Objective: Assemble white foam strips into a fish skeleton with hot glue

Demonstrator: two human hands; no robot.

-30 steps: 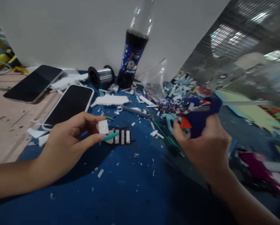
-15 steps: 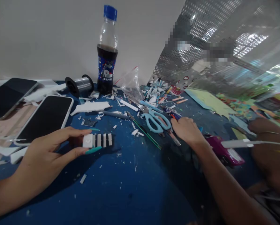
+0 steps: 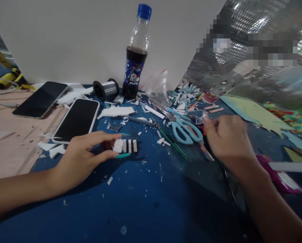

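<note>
My left hand (image 3: 84,155) rests on the blue mat (image 3: 141,195) and pinches a small white foam square (image 3: 117,145) at the end of a dark strip with white bars (image 3: 129,146). My right hand (image 3: 227,141) hovers just right of the light-blue scissors (image 3: 183,126), fingers loosely curled and blurred; nothing clear shows in it. A thin green stick (image 3: 175,145) lies between the two hands.
A Pepsi bottle (image 3: 136,57) stands at the back by a wire spool (image 3: 106,88) and a plastic bag (image 3: 157,87). Two phones (image 3: 76,119) (image 3: 41,99) lie at the left. White scraps litter the mat. A magenta object (image 3: 279,173) and coloured paper (image 3: 252,111) lie at the right.
A second ago my right hand held a blue glue gun; it put it down out to the right and has come back near the scissors. The left hand kept hold of the foam square.
</note>
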